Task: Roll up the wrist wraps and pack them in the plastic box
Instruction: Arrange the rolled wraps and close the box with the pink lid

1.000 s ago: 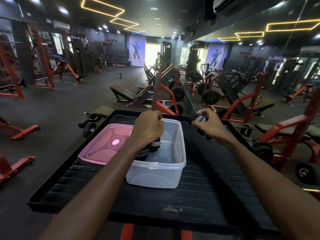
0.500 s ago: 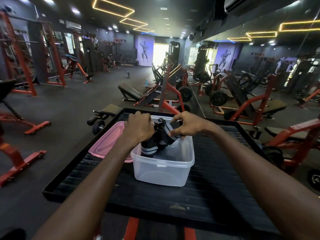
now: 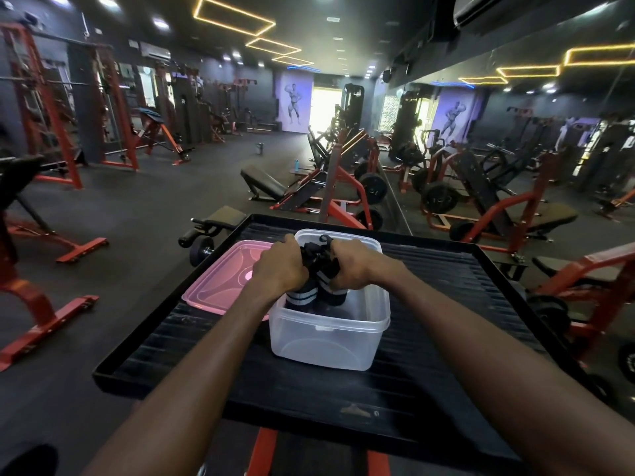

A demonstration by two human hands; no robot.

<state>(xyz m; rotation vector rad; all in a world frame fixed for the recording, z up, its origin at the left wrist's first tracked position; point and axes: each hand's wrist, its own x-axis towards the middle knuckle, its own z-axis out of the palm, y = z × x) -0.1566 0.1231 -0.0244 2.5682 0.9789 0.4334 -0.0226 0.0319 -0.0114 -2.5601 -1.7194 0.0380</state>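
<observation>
Two rolled wrist wraps [image 3: 311, 285], one gripped in each of my hands, left [image 3: 281, 269] and right [image 3: 354, 266], should go side by side, pressed snugly into the plastic box [image 3: 330, 334] beneath.

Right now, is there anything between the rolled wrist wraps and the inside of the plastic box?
Nothing visible. The left hand and right hand hold the wrist wraps directly over the open plastic box. Its pink lid lies beside it on the left.

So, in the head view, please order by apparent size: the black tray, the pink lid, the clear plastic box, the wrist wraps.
1. black tray
2. clear plastic box and pink lid: similar; the lid is partly hidden, so unranked
3. wrist wraps, partly covered by hands
</observation>
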